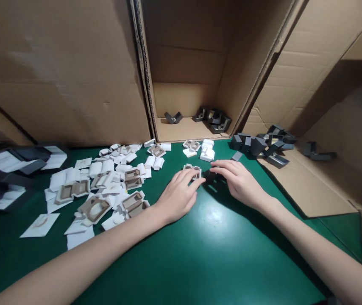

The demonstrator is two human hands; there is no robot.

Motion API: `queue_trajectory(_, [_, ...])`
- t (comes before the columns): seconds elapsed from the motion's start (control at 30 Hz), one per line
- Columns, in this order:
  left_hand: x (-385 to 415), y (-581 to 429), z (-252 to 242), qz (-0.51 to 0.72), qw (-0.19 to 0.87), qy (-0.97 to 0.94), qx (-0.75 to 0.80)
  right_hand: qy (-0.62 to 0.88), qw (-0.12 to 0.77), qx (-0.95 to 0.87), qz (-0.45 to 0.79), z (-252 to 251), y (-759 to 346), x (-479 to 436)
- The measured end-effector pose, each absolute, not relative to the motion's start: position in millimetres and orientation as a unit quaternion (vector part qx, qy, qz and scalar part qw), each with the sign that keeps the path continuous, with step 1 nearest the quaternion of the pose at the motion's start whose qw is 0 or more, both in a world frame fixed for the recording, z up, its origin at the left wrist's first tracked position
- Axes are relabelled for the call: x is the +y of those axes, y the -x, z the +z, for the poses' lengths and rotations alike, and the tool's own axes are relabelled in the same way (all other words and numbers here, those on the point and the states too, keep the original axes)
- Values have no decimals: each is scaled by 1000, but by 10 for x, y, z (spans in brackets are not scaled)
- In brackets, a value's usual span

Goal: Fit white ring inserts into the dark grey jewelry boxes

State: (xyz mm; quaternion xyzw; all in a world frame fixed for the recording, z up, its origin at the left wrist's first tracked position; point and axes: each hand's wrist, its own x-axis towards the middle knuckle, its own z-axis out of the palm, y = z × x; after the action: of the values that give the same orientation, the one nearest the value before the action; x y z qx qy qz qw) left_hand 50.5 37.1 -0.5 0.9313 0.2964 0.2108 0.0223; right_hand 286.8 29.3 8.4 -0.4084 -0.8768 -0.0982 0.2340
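Note:
My left hand (pixel 181 192) is in the middle of the green table, its fingers and thumb closed around a small white-and-grey box insert (pixel 196 170). Just across from it, my right hand (pixel 240 182) curves downward with fingers bent. Beneath those fingertips is something dark that blends into the shadow, so I cannot make it out. Behind the hands lie another pale insert (pixel 192 146) and a small stack of white folded pieces (pixel 207 150). A loose dark piece (pixel 236 156) lies just beyond the right hand.
White and grey inserts (pixel 133 178) and paper cards (pixel 40 225) are heaped at left. Black boxes with white linings (pixel 15 161) stand at far left. Small open black boxes (pixel 263 144) pile up at right, others (pixel 215 118) inside a cardboard box (pixel 187 93). A cardboard flap (pixel 314 190) covers the right side.

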Motion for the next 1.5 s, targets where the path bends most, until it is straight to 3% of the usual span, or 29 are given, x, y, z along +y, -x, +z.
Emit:
queue_trajectory(0.17, [351, -492, 9, 244, 40, -899, 362, 500, 217, -830, -114, 54, -3009, 360])
queue_trajectory(0.33, [371, -476, -7, 242, 68, -880, 403, 558, 275, -782, -33, 71, -3046, 348])
queue_trajectory(0.57, [399, -470, 14, 255, 119, -882, 377, 537, 421, -655, 325, 42, -2832, 266])
queue_trajectory(0.7, [470, -424, 29, 242, 58, -873, 419, 495, 416, -637, 419, 5, -2748, 245])
queue_trajectory(0.97, [589, -329, -42, 161, -5, -839, 520, 486, 390, -634, 457, 33, -2753, 256])
queue_trajectory(1.27, [598, -366, -11, 189, -68, -903, 380, 530, 400, -591, 459, -117, -2793, 305])
queue_trajectory(1.4, [720, -420, 16, 189, -20, -939, 287, 526, 389, -606, 453, -109, -2758, 303])
queue_trajectory(1.5, [836, -459, 7, 184, 38, -928, 321, 526, 384, -615, 445, -85, -2723, 291])
